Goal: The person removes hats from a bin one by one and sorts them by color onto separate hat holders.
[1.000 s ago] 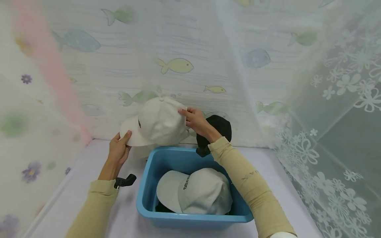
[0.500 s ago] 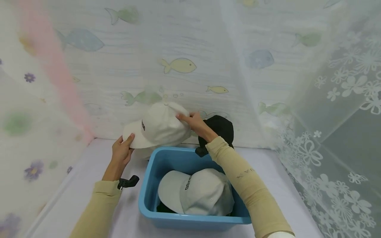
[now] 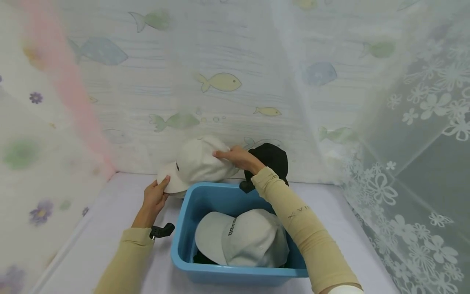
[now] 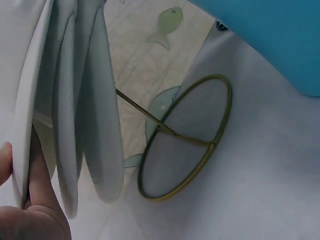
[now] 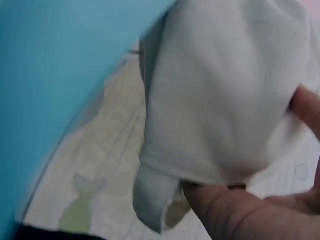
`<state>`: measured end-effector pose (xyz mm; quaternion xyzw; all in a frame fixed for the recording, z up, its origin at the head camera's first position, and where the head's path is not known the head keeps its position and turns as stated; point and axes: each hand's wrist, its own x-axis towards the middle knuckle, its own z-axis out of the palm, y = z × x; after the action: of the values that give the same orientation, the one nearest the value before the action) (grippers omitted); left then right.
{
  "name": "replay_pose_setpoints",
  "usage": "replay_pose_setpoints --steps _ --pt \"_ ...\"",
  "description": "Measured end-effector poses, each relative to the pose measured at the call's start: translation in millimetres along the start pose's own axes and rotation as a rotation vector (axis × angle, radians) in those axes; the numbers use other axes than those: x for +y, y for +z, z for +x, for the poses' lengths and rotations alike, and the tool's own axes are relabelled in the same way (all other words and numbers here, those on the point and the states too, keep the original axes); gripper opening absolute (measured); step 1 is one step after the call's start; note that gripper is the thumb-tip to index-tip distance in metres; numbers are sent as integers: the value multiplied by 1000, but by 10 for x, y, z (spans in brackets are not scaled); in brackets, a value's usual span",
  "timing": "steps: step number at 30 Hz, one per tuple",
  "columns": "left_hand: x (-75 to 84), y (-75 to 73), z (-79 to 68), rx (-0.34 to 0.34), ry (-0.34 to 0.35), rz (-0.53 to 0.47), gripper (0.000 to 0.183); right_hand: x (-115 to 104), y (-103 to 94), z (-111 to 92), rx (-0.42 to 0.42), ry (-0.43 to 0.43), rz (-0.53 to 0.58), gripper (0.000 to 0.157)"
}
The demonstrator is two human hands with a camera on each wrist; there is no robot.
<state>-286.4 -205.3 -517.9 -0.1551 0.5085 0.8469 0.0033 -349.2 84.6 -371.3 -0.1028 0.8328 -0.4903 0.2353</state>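
Cap [image 3: 202,161] beyond tub's far rim [image 3: 216,185]

Soft even light, faint shadows, dimmer wrist views, right one blurred

The soft, rounded fabric cap [image 3: 203,163] is plain off-white with a small dark mark near its brim; the pale grey-white fabric cap [image 3: 249,234] carries black lettering. The rectangular plastic tub [image 3: 238,272] is solid sky blue, the rounded cloth cap [image 3: 271,159] black, the round metal stand [image 4: 227,100] brassy gold. Tan fabric sleeves [image 3: 312,232] show dark lettering. Yellow, green and blue fish pattern the whitish sheet backdrop [image 3: 249,53], edged by a pink band [image 3: 67,87].
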Motion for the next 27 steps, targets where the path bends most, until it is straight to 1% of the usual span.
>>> replay_pose_setpoints --steps 1,3,6,9,13,15,19,22,24,27 --pt "-18 -7 3 -2 2 4 64 -6 0 8 -6 11 -3 78" --pt "-47 -16 4 -3 9 16 64 -19 7 27 -21 28 11 84" --pt "-70 -31 11 0 20 64 65 -43 30 41 -43 49 54 87" --pt "-64 -31 21 2 21 102 66 -66 42 46 -49 78 65 92" --pt "-35 6 28 -10 5 109 67 -89 17 50 -43 120 46 98" --pt "-25 34 24 -18 -8 113 67 -97 -2 51 -50 130 59 97" --pt "-20 71 -9 -17 -27 116 66 -101 -23 42 -57 120 62 95" --pt "-26 90 -64 1 -38 112 66 -95 -15 36 -60 101 62 92" --pt "-30 97 -107 12 -49 123 68 -89 -9 26 -48 93 54 91" --pt "-13 82 -179 35 -70 161 70 -98 -4 -3 -25 90 15 89"
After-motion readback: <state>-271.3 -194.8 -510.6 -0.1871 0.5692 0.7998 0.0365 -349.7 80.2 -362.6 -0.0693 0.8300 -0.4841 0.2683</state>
